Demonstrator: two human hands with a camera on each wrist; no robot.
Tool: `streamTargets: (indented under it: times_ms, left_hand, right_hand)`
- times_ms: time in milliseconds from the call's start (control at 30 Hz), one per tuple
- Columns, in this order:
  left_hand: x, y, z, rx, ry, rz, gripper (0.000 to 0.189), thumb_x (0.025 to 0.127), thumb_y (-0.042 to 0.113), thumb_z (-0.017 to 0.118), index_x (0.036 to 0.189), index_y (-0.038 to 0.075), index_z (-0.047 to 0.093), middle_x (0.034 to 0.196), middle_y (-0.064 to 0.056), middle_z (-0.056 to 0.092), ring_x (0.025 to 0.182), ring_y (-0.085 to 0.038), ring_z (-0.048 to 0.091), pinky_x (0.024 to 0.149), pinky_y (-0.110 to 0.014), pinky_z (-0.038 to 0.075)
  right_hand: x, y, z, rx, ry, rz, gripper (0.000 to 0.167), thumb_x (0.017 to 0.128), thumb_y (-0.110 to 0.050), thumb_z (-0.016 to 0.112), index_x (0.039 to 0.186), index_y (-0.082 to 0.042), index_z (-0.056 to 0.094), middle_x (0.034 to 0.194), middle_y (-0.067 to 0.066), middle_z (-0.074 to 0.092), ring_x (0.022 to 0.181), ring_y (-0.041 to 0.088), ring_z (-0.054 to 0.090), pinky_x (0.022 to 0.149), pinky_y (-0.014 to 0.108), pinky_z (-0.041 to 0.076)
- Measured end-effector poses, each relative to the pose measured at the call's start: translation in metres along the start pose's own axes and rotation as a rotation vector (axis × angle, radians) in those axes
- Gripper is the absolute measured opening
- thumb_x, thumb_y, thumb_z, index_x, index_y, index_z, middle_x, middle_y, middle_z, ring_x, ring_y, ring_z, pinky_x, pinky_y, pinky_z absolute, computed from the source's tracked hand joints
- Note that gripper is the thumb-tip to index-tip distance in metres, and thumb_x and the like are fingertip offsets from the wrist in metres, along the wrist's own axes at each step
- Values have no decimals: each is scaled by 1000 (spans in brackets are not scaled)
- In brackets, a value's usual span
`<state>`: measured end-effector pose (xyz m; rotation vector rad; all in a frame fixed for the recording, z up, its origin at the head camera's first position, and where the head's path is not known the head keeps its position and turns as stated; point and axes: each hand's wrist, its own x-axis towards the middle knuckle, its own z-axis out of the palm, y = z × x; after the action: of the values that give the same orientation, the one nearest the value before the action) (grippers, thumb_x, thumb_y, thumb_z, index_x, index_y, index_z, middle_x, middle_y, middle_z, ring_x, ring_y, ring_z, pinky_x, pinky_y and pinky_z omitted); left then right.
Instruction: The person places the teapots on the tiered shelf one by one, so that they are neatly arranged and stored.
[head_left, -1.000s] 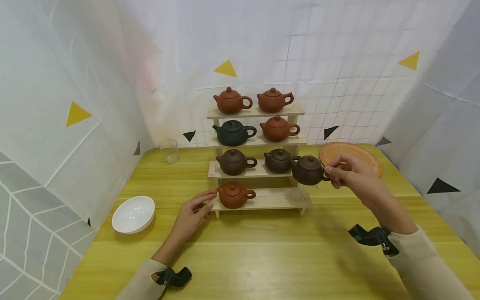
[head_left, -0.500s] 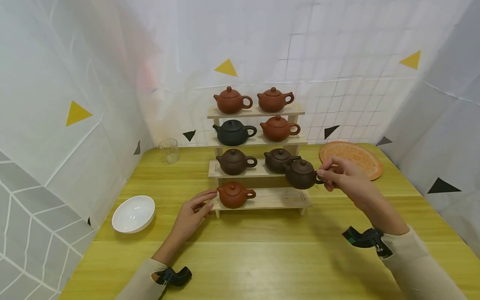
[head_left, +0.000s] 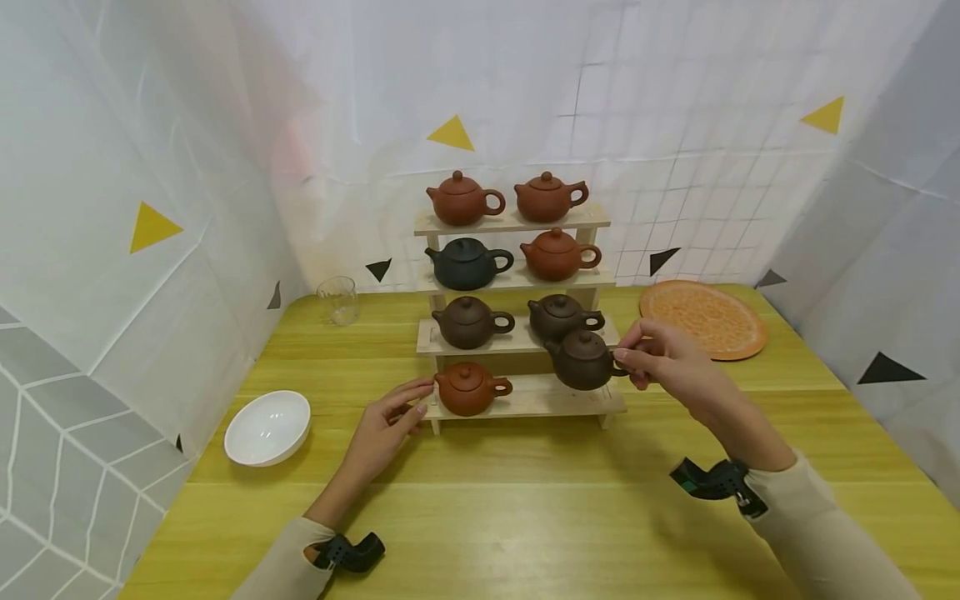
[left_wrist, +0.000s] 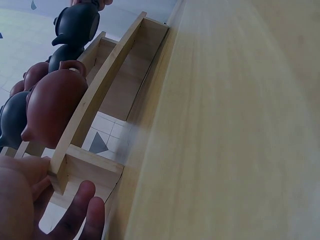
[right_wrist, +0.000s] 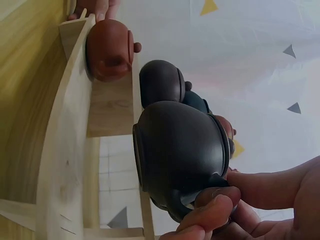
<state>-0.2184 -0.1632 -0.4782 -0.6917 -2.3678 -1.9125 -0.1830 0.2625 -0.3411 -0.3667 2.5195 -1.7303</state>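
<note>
My right hand [head_left: 667, 362] pinches the handle of a dark brown teapot [head_left: 581, 361], its spout toward the left. In the head view this teapot overlaps the right part of the bottom shelf and the front of another dark brown teapot [head_left: 558, 317]. In the right wrist view, thumb and fingers [right_wrist: 215, 212] close on the handle. My left hand [head_left: 386, 425] holds the left end of a four-tier wooden display stand [head_left: 536, 404], beside an orange-brown teapot [head_left: 467, 392] on its bottom shelf. In the left wrist view, two fingertips [left_wrist: 82, 197] hang below that shelf.
Upper tiers hold another brown teapot [head_left: 465, 325], a dark green teapot [head_left: 465, 265] and several reddish teapots [head_left: 557, 257]. A white bowl [head_left: 267, 429] and a clear glass [head_left: 341, 302] stand left on the wooden table [head_left: 480, 517]. A round orange mat [head_left: 705, 321] lies at the back right.
My right hand has carried the dark brown teapot left and down, from beside the stand's third tier to over the right part of the bottom shelf. My left hand stays put.
</note>
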Motion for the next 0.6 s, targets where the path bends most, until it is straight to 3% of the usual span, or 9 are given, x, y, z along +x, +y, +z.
streamTargets:
  times_ms: [433,600]
  left_hand:
    - [1,-1,-1,7,5,4,32,106,18,65,136,10,71,149,-4,56,102,-27,68,77,-43,62]
    - [0,-2,0,0,6,5,32,106,18,65,136,8,70,149,-5,56,108,-25,68,78,-42,62]
  right_hand:
    - [4,13,12,53,-77,-35,12,106,-3,59,103,5,50,81,12,51,65,22,48,59,32,45]
    - [7,22,15,90,-102,-46,13,107,-3,58,102,5,48,81,12,48,65,22,45,59,32,44]
